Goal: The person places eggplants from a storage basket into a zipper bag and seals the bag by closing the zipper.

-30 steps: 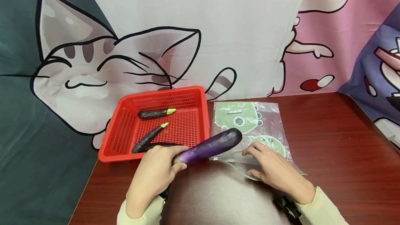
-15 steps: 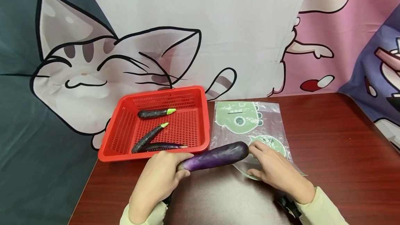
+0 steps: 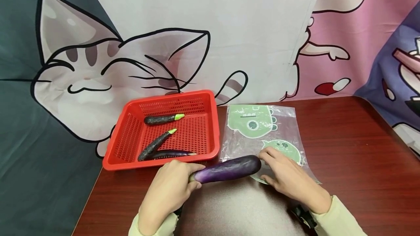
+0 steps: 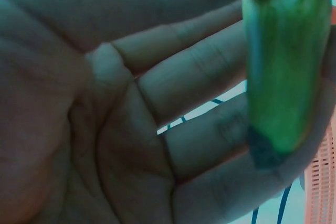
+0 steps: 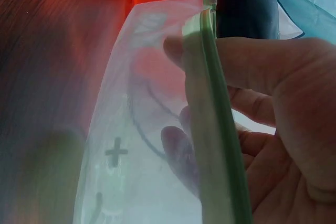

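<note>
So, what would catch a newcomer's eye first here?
Probably the bright red basket on the left of the table, with the big smiling cartoon cat on the backdrop behind it. Then comes the glossy purple eggplant in the left hand, its dark end pointing toward the right hand at the clear, green-printed bag.

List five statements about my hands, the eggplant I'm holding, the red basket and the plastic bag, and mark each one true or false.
1. The left hand holds the large eggplant near its stem end. True.
2. The plastic bag lies left of the red basket in the head view. False: it lies to the right of it.
3. Two dark vegetables in the basket have bright green ends. True.
4. The large eggplant is completely inside the plastic bag. False: most of it is plainly outside.
5. The right hand touches the bag at its opening. True.
</note>
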A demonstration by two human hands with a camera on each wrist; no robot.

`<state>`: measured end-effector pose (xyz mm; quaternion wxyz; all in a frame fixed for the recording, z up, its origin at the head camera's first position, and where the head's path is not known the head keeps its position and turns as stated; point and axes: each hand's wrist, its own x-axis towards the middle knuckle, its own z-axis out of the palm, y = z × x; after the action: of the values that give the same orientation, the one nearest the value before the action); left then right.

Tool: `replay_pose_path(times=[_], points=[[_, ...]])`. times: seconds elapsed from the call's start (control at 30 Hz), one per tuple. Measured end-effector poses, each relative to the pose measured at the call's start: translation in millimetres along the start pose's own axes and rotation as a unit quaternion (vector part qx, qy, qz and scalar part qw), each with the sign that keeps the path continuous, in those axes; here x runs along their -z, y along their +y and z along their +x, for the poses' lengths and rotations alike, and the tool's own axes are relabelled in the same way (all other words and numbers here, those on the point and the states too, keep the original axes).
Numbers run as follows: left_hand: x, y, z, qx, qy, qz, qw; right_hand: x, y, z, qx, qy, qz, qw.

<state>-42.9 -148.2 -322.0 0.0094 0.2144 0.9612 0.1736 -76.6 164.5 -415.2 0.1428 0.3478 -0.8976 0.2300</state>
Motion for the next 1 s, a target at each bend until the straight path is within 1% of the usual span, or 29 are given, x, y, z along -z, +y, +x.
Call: replay_pose_path(times=[0.2, 0.3, 0.47, 0.67, 0.83, 1.0], points=[[-1.4, 1.3, -0.4, -0.005, -0.007, 0.001, 1.0000, 0, 0, 0, 0.012, 0.003, 0.012, 1.000], [-2.5, 1.6, -0.6, -0.008, -0.010, -0.001, 0.9999, -1, 0, 1, 0.018, 0.016, 0.017, 1.000], [-4.8, 3.0, -0.1, -0.009, -0.013, 0.001, 0.9999, 0, -1, 2, 0.014, 0.036, 0.017, 0.999], [-7.0, 7.8, 1.8, -0.018, -0.019, 0.007, 0.9996, 2, -4, 3, 0.005, 0.050, 0.010, 0.999], [-9.2, 11.6, 3.8, -0.022, -0.023, 0.015, 0.9994, 4, -6, 4, 0.011, 0.069, 0.009, 0.997], [-12.8, 15.1, 5.2, -0.028, -0.021, 0.017, 0.9992, 4, -6, 5, 0.015, 0.076, 0.010, 0.997]])
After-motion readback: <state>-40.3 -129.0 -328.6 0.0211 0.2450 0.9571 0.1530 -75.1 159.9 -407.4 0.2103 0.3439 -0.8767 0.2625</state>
